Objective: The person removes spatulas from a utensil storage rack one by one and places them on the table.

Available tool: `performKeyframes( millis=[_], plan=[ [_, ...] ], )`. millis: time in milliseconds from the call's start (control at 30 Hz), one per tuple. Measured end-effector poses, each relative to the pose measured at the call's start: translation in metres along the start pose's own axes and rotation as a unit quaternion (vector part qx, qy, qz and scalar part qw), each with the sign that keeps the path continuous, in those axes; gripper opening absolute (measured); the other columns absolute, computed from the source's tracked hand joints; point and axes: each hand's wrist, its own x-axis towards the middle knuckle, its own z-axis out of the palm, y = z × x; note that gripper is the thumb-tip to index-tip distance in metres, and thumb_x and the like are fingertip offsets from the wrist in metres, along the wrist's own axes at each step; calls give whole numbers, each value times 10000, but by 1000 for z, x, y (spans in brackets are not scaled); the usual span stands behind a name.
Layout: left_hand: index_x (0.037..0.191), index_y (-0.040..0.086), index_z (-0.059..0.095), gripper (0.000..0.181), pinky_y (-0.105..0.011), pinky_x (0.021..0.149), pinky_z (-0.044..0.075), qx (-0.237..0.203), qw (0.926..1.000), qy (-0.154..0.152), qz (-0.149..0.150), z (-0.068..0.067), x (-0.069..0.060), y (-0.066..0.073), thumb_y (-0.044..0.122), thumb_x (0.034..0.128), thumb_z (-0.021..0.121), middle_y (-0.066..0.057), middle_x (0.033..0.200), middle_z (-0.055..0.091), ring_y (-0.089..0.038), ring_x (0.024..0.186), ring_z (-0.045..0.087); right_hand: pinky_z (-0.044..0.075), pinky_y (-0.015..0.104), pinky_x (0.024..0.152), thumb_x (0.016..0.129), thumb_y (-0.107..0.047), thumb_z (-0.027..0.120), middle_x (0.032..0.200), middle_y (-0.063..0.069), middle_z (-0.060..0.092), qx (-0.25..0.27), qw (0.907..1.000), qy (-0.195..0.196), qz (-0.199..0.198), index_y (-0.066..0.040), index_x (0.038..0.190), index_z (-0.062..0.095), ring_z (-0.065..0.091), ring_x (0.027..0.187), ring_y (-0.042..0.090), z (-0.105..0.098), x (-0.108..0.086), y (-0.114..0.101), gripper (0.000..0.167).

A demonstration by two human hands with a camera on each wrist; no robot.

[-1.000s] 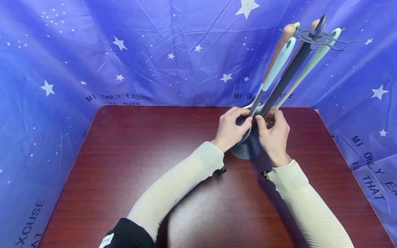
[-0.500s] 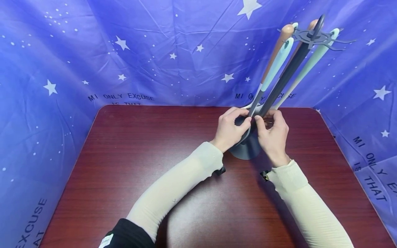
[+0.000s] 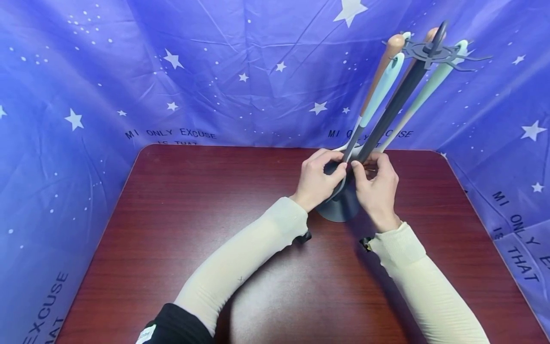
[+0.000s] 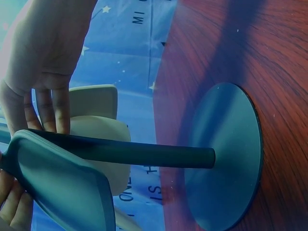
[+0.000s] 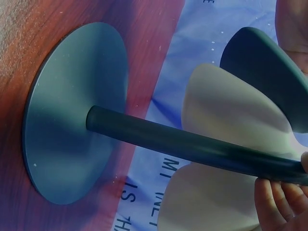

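A dark utensil stand with a round base [image 3: 338, 212] and an upright pole [image 3: 393, 112] stands toward the table's back right. My left hand [image 3: 317, 179] pinches the dark shaft of a utensil with a light blue handle [image 3: 382, 91]. In the left wrist view its dark, flat head [image 4: 62, 185] hangs beside the pole [image 4: 154, 155]. My right hand [image 3: 379, 191] grips the lower pole between thumb and fingers; its fingers [image 5: 276, 202] touch the pole [image 5: 192, 147] in the right wrist view. Pale utensil heads [image 5: 226, 106] hang behind the pole.
Brown handles [image 3: 380, 71] and a green handle [image 3: 434, 88] hang from the hooked ring [image 3: 429, 51] at the stand's top. The reddish-brown table [image 3: 193, 191] extends left and in front. A blue star-patterned curtain [image 3: 258, 105] surrounds its back and sides.
In the head view, the stand and both hands appear slightly further left, while the curtain and table corners appear slightly further right. Both grips look unchanged.
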Motion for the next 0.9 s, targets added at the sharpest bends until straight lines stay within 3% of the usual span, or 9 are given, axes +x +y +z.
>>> performKeyframes(
  millis=[900],
  plan=[
    [994, 56, 710, 156, -123, 867, 436, 77, 9999, 44, 102, -5, 1, -1, 97, 843, 706, -20, 916, 662, -71, 933, 606, 478, 121, 662, 870, -129, 678, 867, 108, 645, 83, 9999, -68, -61, 34, 1011, 590, 573, 723, 7, 4, 0, -3, 233]
  ],
)
